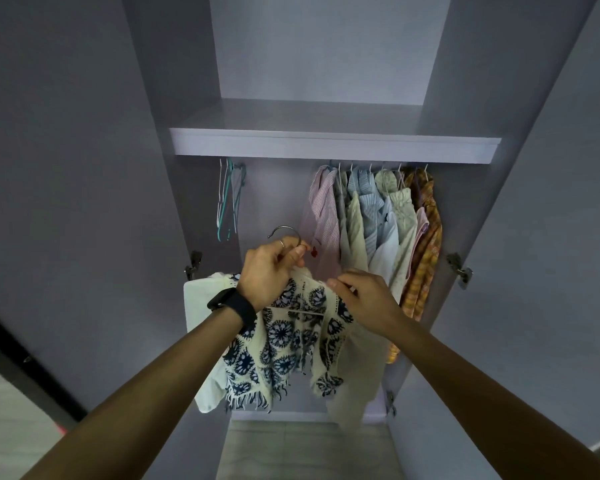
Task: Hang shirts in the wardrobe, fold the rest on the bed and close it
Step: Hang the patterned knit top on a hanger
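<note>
Patterned shirt (291,344): cream open knit, navy medallions, fringed hem. Draped on a hanger (284,228), held low in front of the open wardrobe (160,64), in the gap between spare hangers (227,199) and hung shirts (371,230). Not yet on the rail.

Left hand (267,271): fingers curled round the hanger's neck just under the metal hook. Right hand (364,296): fingertips pinching the shirt's shoulder, apparently seating it on the hanger arm.

Hazards, as judged:
- Slide-off from one hanger arm on release. Cause: loose knit, shoulder not fully seated, or hanger tilted during the lift.
- Snagging of fringe or knit loops on the hook, the ring (282,243) on the left hand, or a neighbouring hanger.
- Missed rail. Cause: rail hidden under the shelf (333,147) edge, so placement partly by feel.
- Crowding against the pink striped shirt (321,209) at the left end of the row, with a possible knock off its hanger.
- White cloth (198,306) hanging beside the left forearm, support unclear. Possible drop to the floor, or trapping in a door at closing.
</note>
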Demonstrator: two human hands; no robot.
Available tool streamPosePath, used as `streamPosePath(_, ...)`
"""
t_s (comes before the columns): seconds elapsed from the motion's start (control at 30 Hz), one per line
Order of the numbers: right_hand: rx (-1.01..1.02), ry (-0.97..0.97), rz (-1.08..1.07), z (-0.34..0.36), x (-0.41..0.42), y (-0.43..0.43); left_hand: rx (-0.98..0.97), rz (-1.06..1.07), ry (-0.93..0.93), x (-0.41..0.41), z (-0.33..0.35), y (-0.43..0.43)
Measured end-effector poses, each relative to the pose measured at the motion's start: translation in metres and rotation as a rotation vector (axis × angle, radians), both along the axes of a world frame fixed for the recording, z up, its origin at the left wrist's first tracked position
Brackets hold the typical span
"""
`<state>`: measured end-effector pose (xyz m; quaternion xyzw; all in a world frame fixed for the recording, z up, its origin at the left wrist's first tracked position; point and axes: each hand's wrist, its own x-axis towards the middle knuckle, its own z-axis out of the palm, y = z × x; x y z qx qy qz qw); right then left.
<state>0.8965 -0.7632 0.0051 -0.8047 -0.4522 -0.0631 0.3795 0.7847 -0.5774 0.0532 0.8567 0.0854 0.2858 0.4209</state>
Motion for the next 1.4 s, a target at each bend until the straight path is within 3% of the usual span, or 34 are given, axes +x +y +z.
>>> streamPosePath(0.13,0.115,0.032,0.007,0.013,-0.005,0.014,0.040,-0.081,-0.007,0.002,0.000,-0.007)
streamPosePath(0.33,0.068,-0.104,-0.034,0.015,0.001,0.006,-0.016,0.011,-0.080,0.005,0.004,-0.007)
streamPosePath(0.43,-0.020,-0.227,0.057,0.014,0.002,0.001,-0.066,0.074,-0.059,0.008,0.006,0.002)
streamPosePath(0.53,-0.106,-0.137,0.089,0.019,0.000,0.000,-0.071,0.089,-0.032,0.011,0.006,0.002)
streamPosePath(0.8,-0.242,-0.183,0.012,0.016,0.001,0.010,-0.028,0.057,0.069,0.023,0.010,0.002)
streamPosePath(1.07,-0.295,-0.122,-0.108,0.007,0.005,0.031,0.188,0.063,0.309,0.019,0.007,0.037)
streamPosePath(1.27,-0.347,-0.081,-0.162,0.022,0.021,0.062,0.337,0.203,0.413,0.021,0.016,0.086)
streamPosePath(1.4,-0.358,-0.068,-0.197,0.036,0.038,0.087,0.554,0.322,0.407,0.034,0.041,0.110)
